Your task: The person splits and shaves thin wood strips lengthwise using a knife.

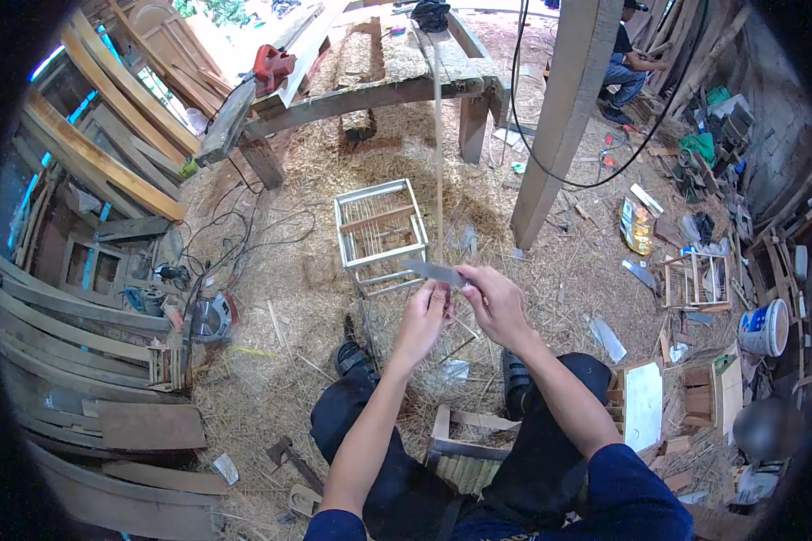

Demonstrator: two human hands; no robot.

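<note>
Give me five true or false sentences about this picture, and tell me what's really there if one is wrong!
1. The right hand is holding a blade. True.
2. The small wooden frame is hanging from the post. False: the small wooden frame is standing on the ground.
3. The white bucket is on the right side of the picture. True.
4. The red machine is on the ground. False: the red machine is on the workbench.
5. Another person is near the top right. True.

Hands [424, 317] [496, 305] close tog., fingers [437, 294] bent, arms [363, 435] fwd.
</note>
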